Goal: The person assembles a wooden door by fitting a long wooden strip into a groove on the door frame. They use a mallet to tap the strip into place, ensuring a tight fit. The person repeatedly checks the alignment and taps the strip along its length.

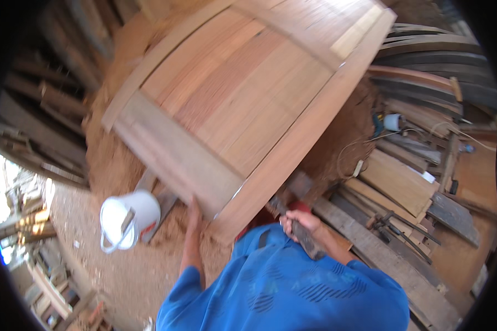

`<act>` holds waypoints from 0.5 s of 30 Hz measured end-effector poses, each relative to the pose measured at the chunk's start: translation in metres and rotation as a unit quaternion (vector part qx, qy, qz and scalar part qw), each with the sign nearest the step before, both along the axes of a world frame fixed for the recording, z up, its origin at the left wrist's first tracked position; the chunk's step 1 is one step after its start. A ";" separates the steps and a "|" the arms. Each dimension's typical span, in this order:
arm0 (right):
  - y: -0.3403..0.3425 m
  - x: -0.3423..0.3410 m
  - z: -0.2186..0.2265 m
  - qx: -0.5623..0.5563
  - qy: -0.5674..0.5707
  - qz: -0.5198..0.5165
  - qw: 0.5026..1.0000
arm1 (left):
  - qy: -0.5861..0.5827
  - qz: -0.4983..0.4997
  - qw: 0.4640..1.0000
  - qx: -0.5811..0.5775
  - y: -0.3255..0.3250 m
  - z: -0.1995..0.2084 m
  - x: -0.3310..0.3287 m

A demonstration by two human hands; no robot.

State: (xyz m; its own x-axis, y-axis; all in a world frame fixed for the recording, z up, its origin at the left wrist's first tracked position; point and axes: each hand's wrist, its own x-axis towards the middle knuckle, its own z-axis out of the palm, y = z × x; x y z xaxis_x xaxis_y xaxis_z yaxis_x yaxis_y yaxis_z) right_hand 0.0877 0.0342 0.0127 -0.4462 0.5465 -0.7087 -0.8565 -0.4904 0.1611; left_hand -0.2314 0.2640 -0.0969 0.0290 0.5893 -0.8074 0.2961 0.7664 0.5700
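Observation:
A large wooden door [243,94], framed and panelled with reddish-brown boards, lies tilted in front of me. My left hand [194,211] is at its lower end, holding the edge; the fingertips are partly hidden and blurred. Close to the door's near right corner, my right hand [305,223] is closed round the thick dark handle of a tool [309,241]. Blur hides the tool's exact kind. Its handle points down toward my blue shirt.
Left of the door, a white bucket [141,209] with a handle stands on sawdust-covered ground [88,237]. Boards [397,176], a clamp [395,226], a cord and a small white container [392,122] lie on the right. Stacked timber [38,132] lines the left.

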 end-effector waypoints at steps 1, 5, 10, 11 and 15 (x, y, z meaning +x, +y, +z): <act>-0.014 0.012 -0.002 0.005 0.002 -0.001 1.000 | -0.003 -0.082 0.996 -0.042 -0.001 0.032 -0.003; -0.062 0.051 -0.010 -0.084 0.012 -0.050 0.995 | -0.021 -0.336 0.942 0.002 -0.017 0.027 -0.033; -0.113 0.097 -0.027 -0.204 0.022 -0.148 0.968 | -0.056 -0.248 0.966 -0.046 -0.020 0.026 -0.022; -0.113 0.106 -0.033 -0.238 -0.010 -0.178 0.955 | -0.053 -0.255 0.964 -0.053 -0.018 0.033 -0.022; -0.081 0.142 -0.062 -0.223 -0.347 -0.175 0.894 | -0.044 -0.288 0.956 -0.030 -0.019 0.029 -0.029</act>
